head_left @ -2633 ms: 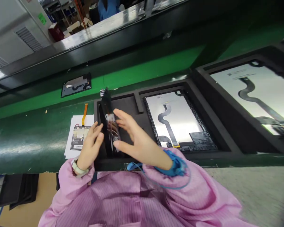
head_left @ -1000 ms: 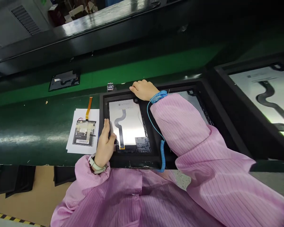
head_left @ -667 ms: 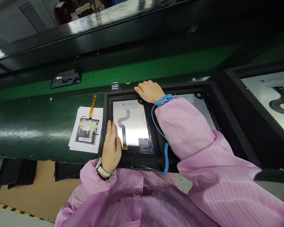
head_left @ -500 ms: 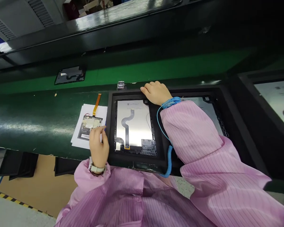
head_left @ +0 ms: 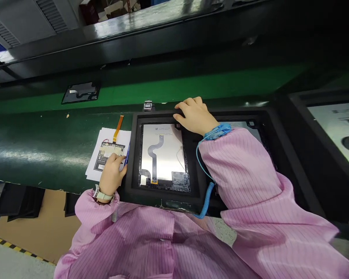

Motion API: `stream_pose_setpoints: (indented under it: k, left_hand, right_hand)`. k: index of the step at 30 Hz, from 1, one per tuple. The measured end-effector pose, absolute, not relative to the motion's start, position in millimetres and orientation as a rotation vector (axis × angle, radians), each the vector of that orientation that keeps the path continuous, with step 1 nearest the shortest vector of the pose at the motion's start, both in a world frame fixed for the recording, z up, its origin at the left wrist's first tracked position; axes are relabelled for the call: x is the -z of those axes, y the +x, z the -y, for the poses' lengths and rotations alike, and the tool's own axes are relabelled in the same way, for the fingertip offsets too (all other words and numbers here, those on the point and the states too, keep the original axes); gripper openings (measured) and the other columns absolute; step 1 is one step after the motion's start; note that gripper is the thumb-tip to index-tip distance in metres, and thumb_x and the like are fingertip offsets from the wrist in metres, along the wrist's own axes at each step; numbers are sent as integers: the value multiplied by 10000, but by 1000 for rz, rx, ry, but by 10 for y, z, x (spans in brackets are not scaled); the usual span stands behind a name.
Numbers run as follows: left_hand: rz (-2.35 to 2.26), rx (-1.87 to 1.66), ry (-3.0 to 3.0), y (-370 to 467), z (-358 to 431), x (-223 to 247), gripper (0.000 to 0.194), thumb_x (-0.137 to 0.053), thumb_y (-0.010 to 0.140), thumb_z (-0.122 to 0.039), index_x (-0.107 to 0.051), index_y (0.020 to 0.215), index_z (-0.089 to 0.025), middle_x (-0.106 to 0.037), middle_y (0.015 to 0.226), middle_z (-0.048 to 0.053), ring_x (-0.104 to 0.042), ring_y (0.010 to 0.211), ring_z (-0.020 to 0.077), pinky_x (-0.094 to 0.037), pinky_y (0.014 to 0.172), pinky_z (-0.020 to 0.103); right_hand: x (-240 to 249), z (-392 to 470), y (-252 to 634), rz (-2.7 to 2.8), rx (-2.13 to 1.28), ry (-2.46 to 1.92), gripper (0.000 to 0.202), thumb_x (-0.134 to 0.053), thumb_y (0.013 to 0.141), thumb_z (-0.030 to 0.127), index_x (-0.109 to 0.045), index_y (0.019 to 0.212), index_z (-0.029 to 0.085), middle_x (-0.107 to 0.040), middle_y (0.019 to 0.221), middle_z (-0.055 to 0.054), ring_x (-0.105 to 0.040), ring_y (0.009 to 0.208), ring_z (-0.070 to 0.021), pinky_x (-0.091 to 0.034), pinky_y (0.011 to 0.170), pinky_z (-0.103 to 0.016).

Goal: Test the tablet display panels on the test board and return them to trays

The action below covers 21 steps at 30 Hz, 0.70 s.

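Note:
My left hand [head_left: 113, 174] is over the lower right of a white paper stack [head_left: 93, 164]. Its thumb and forefinger close around a slim blue pen [head_left: 127, 154] at the paper's right edge. On the paper lies a circuit board [head_left: 113, 148] with an orange flex cable [head_left: 118, 130]; my hand hides its lower right. My right hand [head_left: 196, 115], fingers spread, rests over the far edge of a black foam tray [head_left: 129, 170]. In the tray's left recess lies an opened tablet screen panel [head_left: 167, 155] with a grey ribbon cable [head_left: 154, 159]. My right forearm covers much of a second panel [head_left: 244, 126].
A blue coiled cord [head_left: 205, 201] runs from my right wristband [head_left: 218, 131]. A similar panel [head_left: 80, 93] lies on the green belt [head_left: 151, 87] beyond. Another tray with a panel [head_left: 337, 124] stands at right. A small metal-framed item [head_left: 148, 105] sits behind the tray.
My left hand has moved left and closed at the pen. My right hand has shifted slightly right, its fingers spreading more. The panel on the belt has moved left; the right tray appears further left.

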<state>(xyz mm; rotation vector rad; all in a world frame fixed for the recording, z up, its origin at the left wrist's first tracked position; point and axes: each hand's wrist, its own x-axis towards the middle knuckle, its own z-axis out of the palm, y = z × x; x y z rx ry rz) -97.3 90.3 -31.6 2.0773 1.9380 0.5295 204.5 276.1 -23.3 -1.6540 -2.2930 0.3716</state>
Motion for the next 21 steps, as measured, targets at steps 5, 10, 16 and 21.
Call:
stream_pose_setpoints:
  k: [5,10,16,21]
  left_hand:
    - [-2016,-615,1965,-959,-976,287,103,-627,744,-162,-671,822,-214,-635,828,55,-622,811,247,-522,794,375]
    - [-2160,-729,1835,-975,-982,251,92,-611,790,-232,-679,846,-202,-689,795,60,-628,755,239,-508,758,364]
    - [-1959,-1169,1439,-654,-787,-121,251,-672,887,-413,-726,991,-190,-738,919,66,-676,809,203,-529,813,323]
    - [-1255,-756,1328,-195,-463,-253,285,-658,947,-453,-726,1006,-183,-705,801,48,-647,642,161,-529,664,287]
  right_hand:
    - [-27,-2555,1955,2231,-252,-1583,410,-474,994,327,-634,1298,103,-576,1309,-218,-431,1316,-442,-419,1044,-661]
    - [-384,-2134,1893,2132,-299,-1466,327,-479,989,305,-665,1210,150,-622,1252,-169,-508,1246,-396,-455,1019,-593]
    - [-447,-1345,1658,1748,-1132,-1360,382,-526,973,515,-599,1189,208,-634,790,-11,-577,658,-173,-442,635,-324]
    - [-190,-813,1483,1368,-1482,-1204,465,-461,991,575,-464,696,216,-418,581,47,-429,548,-103,-336,546,-259]
